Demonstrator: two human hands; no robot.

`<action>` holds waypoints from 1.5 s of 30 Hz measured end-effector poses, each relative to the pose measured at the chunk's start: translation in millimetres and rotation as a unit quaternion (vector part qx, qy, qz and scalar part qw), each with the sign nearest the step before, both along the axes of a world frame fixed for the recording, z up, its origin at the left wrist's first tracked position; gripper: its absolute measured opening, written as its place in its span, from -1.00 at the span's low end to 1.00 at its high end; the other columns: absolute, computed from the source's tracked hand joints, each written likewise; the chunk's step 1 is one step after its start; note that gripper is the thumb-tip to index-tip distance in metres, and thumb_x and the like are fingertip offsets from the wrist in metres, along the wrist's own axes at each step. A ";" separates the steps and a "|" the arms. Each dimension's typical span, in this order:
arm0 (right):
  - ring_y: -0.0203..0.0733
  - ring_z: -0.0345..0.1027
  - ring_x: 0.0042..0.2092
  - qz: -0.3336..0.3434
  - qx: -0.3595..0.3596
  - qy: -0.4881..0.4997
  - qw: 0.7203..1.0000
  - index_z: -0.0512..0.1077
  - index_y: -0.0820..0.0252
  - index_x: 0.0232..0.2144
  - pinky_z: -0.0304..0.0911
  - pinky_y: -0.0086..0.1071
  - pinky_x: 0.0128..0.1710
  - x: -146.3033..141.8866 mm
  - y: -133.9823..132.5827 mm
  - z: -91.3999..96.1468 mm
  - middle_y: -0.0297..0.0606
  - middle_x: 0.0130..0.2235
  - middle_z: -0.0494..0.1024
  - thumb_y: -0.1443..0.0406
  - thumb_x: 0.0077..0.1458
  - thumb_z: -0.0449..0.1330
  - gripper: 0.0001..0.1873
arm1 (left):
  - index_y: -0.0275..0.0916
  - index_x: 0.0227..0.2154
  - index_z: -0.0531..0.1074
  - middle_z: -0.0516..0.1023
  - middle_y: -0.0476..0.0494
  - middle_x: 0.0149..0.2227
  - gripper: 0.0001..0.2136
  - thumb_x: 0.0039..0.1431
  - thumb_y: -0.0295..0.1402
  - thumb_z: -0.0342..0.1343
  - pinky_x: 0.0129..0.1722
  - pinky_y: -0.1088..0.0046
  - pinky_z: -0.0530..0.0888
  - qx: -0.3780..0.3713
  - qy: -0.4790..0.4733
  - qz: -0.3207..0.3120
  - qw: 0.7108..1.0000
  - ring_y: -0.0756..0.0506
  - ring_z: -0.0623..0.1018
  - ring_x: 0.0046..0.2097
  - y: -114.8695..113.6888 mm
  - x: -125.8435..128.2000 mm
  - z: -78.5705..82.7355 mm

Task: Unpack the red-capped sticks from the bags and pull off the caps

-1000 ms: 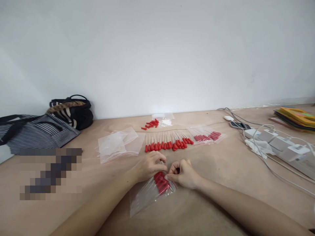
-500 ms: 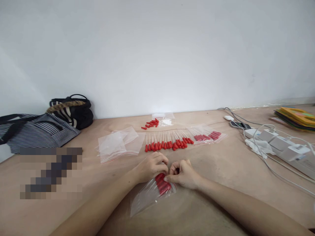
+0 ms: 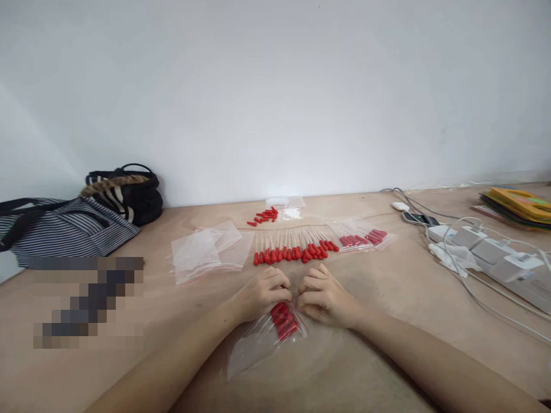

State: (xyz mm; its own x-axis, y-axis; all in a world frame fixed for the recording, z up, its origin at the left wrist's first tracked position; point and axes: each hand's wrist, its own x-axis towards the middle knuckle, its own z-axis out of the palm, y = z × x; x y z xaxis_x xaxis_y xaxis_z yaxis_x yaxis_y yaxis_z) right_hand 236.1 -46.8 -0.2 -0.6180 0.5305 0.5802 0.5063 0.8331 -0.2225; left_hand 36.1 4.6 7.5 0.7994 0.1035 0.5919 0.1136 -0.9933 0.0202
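Observation:
A clear zip bag (image 3: pixel 262 341) filled with red-capped glass droppers lies on the tan table (image 3: pixel 387 298) in front of me. My left hand (image 3: pixel 262 292) and my right hand (image 3: pixel 325 298) both pinch the bag's top edge, fingers curled and pressed together side by side. Beyond them lies a row of loose red-capped droppers (image 3: pixel 293 246). Two more filled bags (image 3: pixel 361 236) lie to the right of that row. A small pile of red caps (image 3: pixel 264 216) sits near the wall.
Empty zip bags (image 3: pixel 206 252) lie to the left. Striped bags (image 3: pixel 73 226) rest at the far left by the wall. Power strips with chargers and cables (image 3: pixel 486 252), a phone (image 3: pixel 417 218) and coloured folders (image 3: pixel 519 206) occupy the right side.
Both hands have shifted slightly away from me along the bag's top edge. My right hand's fingers now lie flatter on the bag's mouth. The bag stays in place.

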 end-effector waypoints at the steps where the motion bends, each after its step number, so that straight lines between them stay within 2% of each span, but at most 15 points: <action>1: -0.31 0.14 -0.34 -0.003 0.009 0.005 1.000 0.40 0.13 -0.48 -0.09 -0.34 -0.34 -1.1 0.2 -0.8 -0.36 -0.43 0.41 0.33 0.08 0.07 -0.85 | -0.27 -0.52 0.39 0.40 -0.09 -0.46 -0.77 0.19 -0.52 -0.10 -0.36 0.48 0.30 0.000 -0.001 -0.002 1.000 0.00 0.35 -0.37 0.0 0.2 -0.1; 9: -0.32 0.12 -0.36 -0.004 0.102 -0.021 0.995 0.40 0.09 -0.49 -0.12 -0.31 -0.33 -2.6 3.3 -3.7 -0.39 -0.47 0.41 0.32 0.11 0.06 -0.82 | -0.26 -0.47 0.33 0.52 -0.06 -0.42 -0.78 0.18 -0.59 -0.15 -0.31 0.47 0.33 -0.025 0.006 -0.039 0.999 -0.02 0.37 -0.33 -1.7 2.8 2.8; 13: -0.33 0.10 -0.36 0.011 0.151 -0.068 0.986 0.36 0.12 -0.48 -0.15 -0.30 -0.33 -2.8 4.7 -4.8 -0.40 -0.49 0.39 0.36 0.15 -0.03 -0.77 | -0.26 -0.48 0.33 0.52 -0.09 -0.42 -0.76 0.20 -0.58 -0.18 -0.31 0.48 0.35 -0.026 0.019 -0.047 0.998 -0.02 0.40 -0.33 -1.9 3.0 0.7; 18: -0.34 0.07 -0.38 0.004 0.183 -0.136 0.974 0.30 0.15 -0.49 -0.19 -0.28 -0.32 -2.3 5.8 -4.2 -0.43 -0.54 0.31 0.44 0.20 -0.18 -0.67 | -0.27 -0.47 0.36 0.51 -0.12 -0.43 -0.74 0.21 -0.56 -0.19 -0.30 0.48 0.38 -0.014 0.024 -0.037 0.999 -0.01 0.43 -0.34 -1.5 1.0 -0.4; 22: -0.35 0.05 -0.39 0.002 0.192 -0.139 0.972 0.27 0.18 -0.55 -0.18 -0.29 -0.30 1.9 7.2 -3.3 -0.43 -0.57 0.29 0.44 0.19 -0.16 -0.66 | -0.28 -0.46 0.36 0.51 -0.13 -0.45 -0.73 0.19 -0.59 -0.21 -0.33 0.49 0.39 -0.018 0.013 -0.034 0.999 -0.01 0.45 -0.36 4.8 -3.7 6.7; 26: -0.31 0.09 -0.35 -0.025 0.145 -0.117 0.982 0.31 0.18 -0.54 -0.16 -0.28 -0.26 10.5 9.4 -0.9 -0.38 -0.53 0.34 0.42 0.13 -0.09 -0.72 | -0.27 -0.44 0.37 0.50 -0.13 -0.44 -0.74 0.22 -0.53 -0.21 -0.30 0.47 0.40 -0.058 0.000 -0.007 0.998 0.00 0.45 -0.36 7.4 -11.4 15.3; 29: -0.28 0.11 -0.33 -0.036 0.091 -0.115 0.988 0.35 0.17 -0.52 -0.14 -0.27 -0.24 16.4 9.1 1.5 -0.35 -0.49 0.37 0.40 0.06 -0.02 -0.81 | -0.27 -0.24 0.36 0.48 -0.23 -0.22 -0.81 0.20 -0.28 -0.06 -0.15 0.35 0.41 -0.129 0.010 0.071 0.989 -0.09 0.45 -0.16 -7.4 -20.3 15.5; 31: -0.28 0.12 -0.33 -0.033 0.037 -0.112 0.992 0.39 0.16 -0.48 -0.13 -0.27 -0.23 18.9 8.4 2.6 -0.35 -0.47 0.38 0.39 -0.01 0.03 -0.86 | -0.28 0.01 0.20 0.35 -0.34 0.00 -0.44 0.03 -0.03 0.06 -0.03 0.20 0.35 -0.161 0.048 0.127 0.977 -0.22 0.36 0.01 -23.7 -26.8 11.1; 33: -0.28 0.14 -0.32 -0.021 -0.031 -0.103 0.994 0.42 0.13 -0.40 -0.11 -0.27 -0.23 19.9 8.2 2.9 -0.36 -0.44 0.40 0.39 -0.07 0.06 -0.83 | -0.28 0.16 -0.03 0.22 -0.39 0.11 -0.17 -0.09 0.08 0.09 0.01 0.11 0.31 -0.184 0.092 0.156 0.966 -0.31 0.28 0.09 -39.0 -31.8 4.2; 36: -0.29 0.16 -0.31 -0.012 -0.128 -0.077 0.989 0.44 0.11 -0.40 -0.10 -0.28 -0.22 18.8 9.2 2.7 -0.38 -0.42 0.42 0.38 -0.02 0.04 -0.82 | -0.24 0.20 -0.16 0.18 -0.37 0.14 -0.16 -0.05 0.00 0.10 0.03 0.06 0.28 -0.200 0.114 0.163 0.959 -0.31 0.25 0.11 -50.1 -33.9 -5.1; 40: -0.29 0.16 -0.32 -0.047 -0.208 -0.048 0.976 0.41 0.18 -0.59 -0.10 -0.25 -0.20 16.8 9.4 4.1 -0.37 -0.48 0.42 0.24 0.06 0.09 -0.75 | -0.22 0.17 -0.06 0.26 -0.31 0.10 -0.26 -0.03 -0.15 0.14 0.04 0.11 0.29 -0.217 0.106 0.144 0.960 -0.26 0.28 0.10 -43.2 -29.8 -3.7; 43: -0.25 0.19 -0.29 -0.053 -0.242 -0.036 0.968 0.48 0.09 -0.49 -0.10 -0.25 -0.19 17.8 8.3 7.2 -0.38 -0.46 0.44 0.15 -0.01 0.18 -0.82 | -0.22 0.12 0.08 0.31 -0.28 0.07 -0.36 -0.04 -0.22 0.16 0.04 0.15 0.31 -0.225 0.117 0.122 0.960 -0.23 0.31 0.09 -34.1 -28.2 4.2; 45: -0.23 0.21 -0.27 -0.041 -0.257 -0.040 0.965 0.49 0.03 -0.38 -0.08 -0.27 -0.21 18.8 7.9 8.5 -0.37 -0.44 0.44 0.09 -0.06 0.22 -0.79 | -0.23 0.08 0.15 0.34 -0.26 0.06 -0.43 -0.02 -0.28 0.14 0.04 0.16 0.32 -0.225 0.125 0.116 0.959 -0.21 0.33 0.08 -29.8 -29.0 7.8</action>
